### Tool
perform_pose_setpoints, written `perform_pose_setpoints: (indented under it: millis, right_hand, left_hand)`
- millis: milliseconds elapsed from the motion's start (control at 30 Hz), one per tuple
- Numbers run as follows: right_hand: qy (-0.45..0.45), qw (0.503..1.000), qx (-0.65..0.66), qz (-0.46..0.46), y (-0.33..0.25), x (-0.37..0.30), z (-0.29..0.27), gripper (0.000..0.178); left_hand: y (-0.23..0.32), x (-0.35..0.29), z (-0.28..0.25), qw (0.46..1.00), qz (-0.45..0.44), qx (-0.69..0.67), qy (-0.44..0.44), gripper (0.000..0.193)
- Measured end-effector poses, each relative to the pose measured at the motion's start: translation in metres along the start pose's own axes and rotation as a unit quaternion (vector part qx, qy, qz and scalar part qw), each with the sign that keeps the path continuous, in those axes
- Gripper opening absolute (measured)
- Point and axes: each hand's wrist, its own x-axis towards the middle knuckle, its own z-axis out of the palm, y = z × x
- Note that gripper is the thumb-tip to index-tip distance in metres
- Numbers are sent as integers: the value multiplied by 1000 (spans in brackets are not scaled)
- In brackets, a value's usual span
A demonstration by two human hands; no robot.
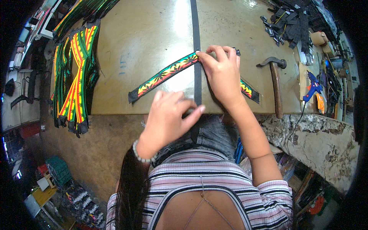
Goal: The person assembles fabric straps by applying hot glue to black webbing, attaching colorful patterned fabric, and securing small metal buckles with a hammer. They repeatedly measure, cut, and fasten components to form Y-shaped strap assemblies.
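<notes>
A patterned strap [165, 76] in red, yellow and green with black edges and black ends lies bent on the table, its peak under my right hand. My right hand [222, 73] is closed, with thumb and fingertips pinching this strap where it meets a long black webbing strap [196, 30]. A small black piece [237, 51] shows beyond the right fingers; its kind is unclear. My left hand [168, 117] hovers by the table's near edge with fingers loosely bent and thumb apart, beside the black webbing. Nothing shows in it.
A bundle of patterned straps [78, 73] hangs over the table's left edge. To the right lies a hammer [276, 84], with a blue glue gun [312, 88] and its cord beyond. Black webbing pieces and small clips [289, 25] are heaped at the far right of the metal-topped table [115, 84].
</notes>
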Motion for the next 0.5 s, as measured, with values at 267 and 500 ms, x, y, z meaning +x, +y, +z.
perform_pose_setpoints:
  millis: [267,500]
  right_hand:
    - [-140,990,21,2,-1,-4,-16,42]
    - [384,798,26,464,208,-109,-133,55]
  left_hand:
    - [-37,59,17,988,7,52,147,22]
    - [-45,56,24,990,5,51,135,24]
